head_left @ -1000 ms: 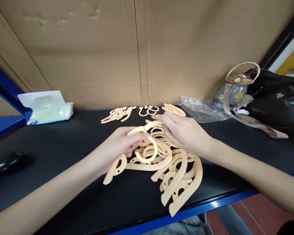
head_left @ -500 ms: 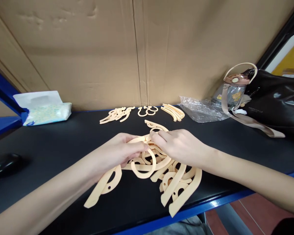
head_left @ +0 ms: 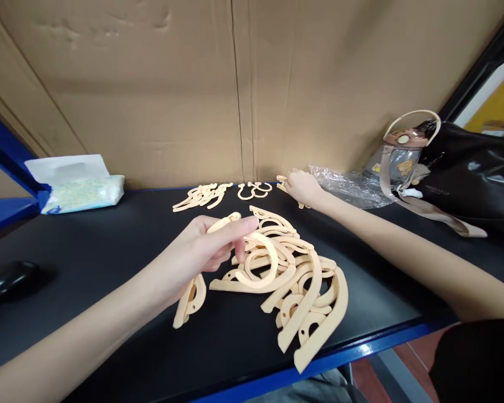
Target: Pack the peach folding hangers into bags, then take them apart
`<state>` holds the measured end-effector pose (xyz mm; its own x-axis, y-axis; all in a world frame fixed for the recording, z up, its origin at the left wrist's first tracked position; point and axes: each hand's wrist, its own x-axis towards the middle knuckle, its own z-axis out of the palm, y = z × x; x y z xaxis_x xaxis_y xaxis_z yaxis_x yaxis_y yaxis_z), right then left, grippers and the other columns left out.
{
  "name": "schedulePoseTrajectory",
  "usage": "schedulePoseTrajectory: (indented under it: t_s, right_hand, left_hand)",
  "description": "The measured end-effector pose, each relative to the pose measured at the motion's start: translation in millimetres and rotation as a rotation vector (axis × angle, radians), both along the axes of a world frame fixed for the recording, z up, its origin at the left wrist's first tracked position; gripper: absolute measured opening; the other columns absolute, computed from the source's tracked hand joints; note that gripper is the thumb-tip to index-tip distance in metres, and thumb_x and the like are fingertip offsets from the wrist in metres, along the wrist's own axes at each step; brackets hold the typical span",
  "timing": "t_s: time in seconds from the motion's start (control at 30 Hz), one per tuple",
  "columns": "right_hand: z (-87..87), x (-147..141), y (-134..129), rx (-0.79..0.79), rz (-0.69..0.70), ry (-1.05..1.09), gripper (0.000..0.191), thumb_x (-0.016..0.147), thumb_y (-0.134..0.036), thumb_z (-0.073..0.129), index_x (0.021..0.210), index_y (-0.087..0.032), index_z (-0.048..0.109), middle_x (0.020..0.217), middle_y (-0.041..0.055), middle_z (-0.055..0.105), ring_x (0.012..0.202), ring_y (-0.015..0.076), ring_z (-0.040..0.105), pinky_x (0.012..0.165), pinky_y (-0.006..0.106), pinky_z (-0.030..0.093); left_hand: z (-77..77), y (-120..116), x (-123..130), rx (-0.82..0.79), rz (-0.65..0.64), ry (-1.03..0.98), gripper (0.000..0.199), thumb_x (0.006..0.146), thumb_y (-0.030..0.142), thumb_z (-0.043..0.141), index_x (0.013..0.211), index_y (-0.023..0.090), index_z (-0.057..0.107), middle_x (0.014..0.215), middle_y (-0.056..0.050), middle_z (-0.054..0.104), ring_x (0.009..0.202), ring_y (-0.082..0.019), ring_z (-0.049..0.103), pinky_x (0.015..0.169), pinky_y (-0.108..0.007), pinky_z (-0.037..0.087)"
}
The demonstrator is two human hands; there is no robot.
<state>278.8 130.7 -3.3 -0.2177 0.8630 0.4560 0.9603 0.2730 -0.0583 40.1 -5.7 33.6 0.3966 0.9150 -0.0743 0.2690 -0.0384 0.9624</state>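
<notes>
My left hand (head_left: 210, 243) grips a beige folding clothes hanger (head_left: 273, 260) above the black table. Its round hook curves out beyond my thumb, and one arm hangs below the palm. Over the curved beige strips (head_left: 281, 182) at the back of the table is my right hand (head_left: 303, 187), its fingers curled down. The hand covers most of these strips, and whatever is between its fingertips is hidden. Several similar beige hangers (head_left: 315, 305) lie overlapped in a pile right of my left hand.
Loose hooks (head_left: 247, 194) and small beige pieces (head_left: 201, 196) lie along the cardboard wall (head_left: 172, 89). A tissue pack (head_left: 82, 193) and a black mouse (head_left: 8, 278) are at left. Clear plastic wrap (head_left: 348, 187), a strapped bottle (head_left: 405, 159) and a black bag (head_left: 474, 179) occupy the right.
My right hand has left the hanger and moved back to the strips by the wall. My left hand has lifted and turned the hanger slightly, uncovering more of the pile.
</notes>
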Motion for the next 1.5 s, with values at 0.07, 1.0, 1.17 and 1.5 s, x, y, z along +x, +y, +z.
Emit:
schedulePoseTrajectory:
  t_s: [0.07,1.0,1.17,1.5]
  right_hand:
    - [-5.7,-2.0,9.2,-0.012,0.009,0.036,0.020,0.089,-0.017,0.047,0.081,-0.009,0.064,0.094,0.0194,0.065,0.089,0.0251,0.061,0.067,0.031,0.041]
    - [44.7,-20.2,-102.6,-0.403,0.506,0.991,0.022,0.084,-0.037,0.062,0.075,-0.016,0.061,0.065,-0.0025,0.056,0.058,0.0089,0.048,0.055,0.023,0.036]
    - [57.5,-8.4,-106.2,-0.110,0.487,0.339,0.023,0.092,-0.037,0.052,0.101,-0.019,0.061,0.068,-0.0014,0.057,0.060,0.0119,0.049,0.055,0.026,0.032]
    - [52.0,-24.4,-117.8,0.162,0.402,-0.652,0.020,0.092,-0.010,0.038,0.090,-0.014,0.057,0.066,0.0046,0.059,0.050,0.0160,0.050,0.047,0.031,0.015]
  left_hand:
    - [-2.4,0.3,-1.8,0.049,-0.007,-0.006,0.054,0.077,0.052,0.061,0.037,0.018,0.052,0.040,0.005,0.020,0.039,-0.006,0.014,0.040,-0.026,0.010]
    - [-8.7,13.6,-3.6,0.170,0.216,-0.157,0.020,0.087,0.036,0.056,0.085,0.017,0.062,0.063,0.003,0.049,0.050,-0.009,0.045,0.049,-0.021,0.049]
    - [-6.3,10.9,5.2,0.163,0.112,-0.043,0.014,0.092,0.029,0.048,0.091,0.019,0.059,0.051,0.009,0.034,0.035,-0.006,0.031,0.036,-0.017,0.040]
    - [-7.5,11.7,20.8,0.117,-0.051,0.049,0.033,0.098,0.036,0.035,0.072,0.019,0.048,0.039,0.011,0.030,0.026,-0.004,0.026,0.030,-0.013,0.026]
